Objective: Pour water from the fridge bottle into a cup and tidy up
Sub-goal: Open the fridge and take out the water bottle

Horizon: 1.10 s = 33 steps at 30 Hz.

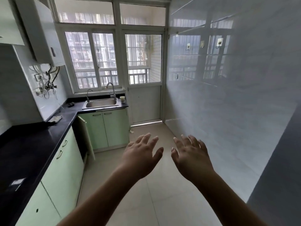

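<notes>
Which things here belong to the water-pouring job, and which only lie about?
For the job:
cup on the counter right of the sink
left hand, open, holds nothing
right hand, open, holds nothing

Lying about:
sink
taps
dark object left of the sink
flat packet on the counter

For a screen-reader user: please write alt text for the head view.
Both hands, left and right, reach forward open and empty over a pale tiled floor. At the far end of the narrow kitchen, a cup stands on the dark counter right of the steel sink, below a window.
</notes>
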Tool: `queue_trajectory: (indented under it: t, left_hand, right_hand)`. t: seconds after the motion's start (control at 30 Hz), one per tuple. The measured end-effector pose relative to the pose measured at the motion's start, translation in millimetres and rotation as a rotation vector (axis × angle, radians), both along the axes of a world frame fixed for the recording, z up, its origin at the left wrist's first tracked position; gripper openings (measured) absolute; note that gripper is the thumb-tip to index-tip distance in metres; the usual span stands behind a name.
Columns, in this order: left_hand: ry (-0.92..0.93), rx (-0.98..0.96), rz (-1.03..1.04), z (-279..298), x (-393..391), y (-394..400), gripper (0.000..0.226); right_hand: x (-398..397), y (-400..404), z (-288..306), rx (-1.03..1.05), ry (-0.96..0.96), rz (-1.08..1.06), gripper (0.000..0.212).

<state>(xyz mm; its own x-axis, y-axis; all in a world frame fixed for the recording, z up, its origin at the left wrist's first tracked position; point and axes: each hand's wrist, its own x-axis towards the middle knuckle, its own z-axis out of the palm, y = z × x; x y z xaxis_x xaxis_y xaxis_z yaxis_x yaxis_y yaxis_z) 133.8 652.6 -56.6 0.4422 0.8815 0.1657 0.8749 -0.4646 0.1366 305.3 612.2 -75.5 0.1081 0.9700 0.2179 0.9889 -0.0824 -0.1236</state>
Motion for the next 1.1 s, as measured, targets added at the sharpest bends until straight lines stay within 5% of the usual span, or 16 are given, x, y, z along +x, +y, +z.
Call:
queue_trajectory:
  t: [0.3, 0.57, 1.1]
  left_hand:
    - [0.013, 0.000, -0.059, -9, 12, 120, 0.064]
    - [0.043, 0.020, -0.225, -13, 15, 236, 0.065]
    - [0.040, 0.045, -0.707, -37, 196, 318, 0.070]
  right_hand:
    - [18, 102, -17, -0.026, -0.011, -0.087, 0.095]
    - [11, 199, -12, -0.078, 0.015, -0.197, 0.056]
    - [146, 205, -31, -0.097, 0.051, -0.660, 0.055]
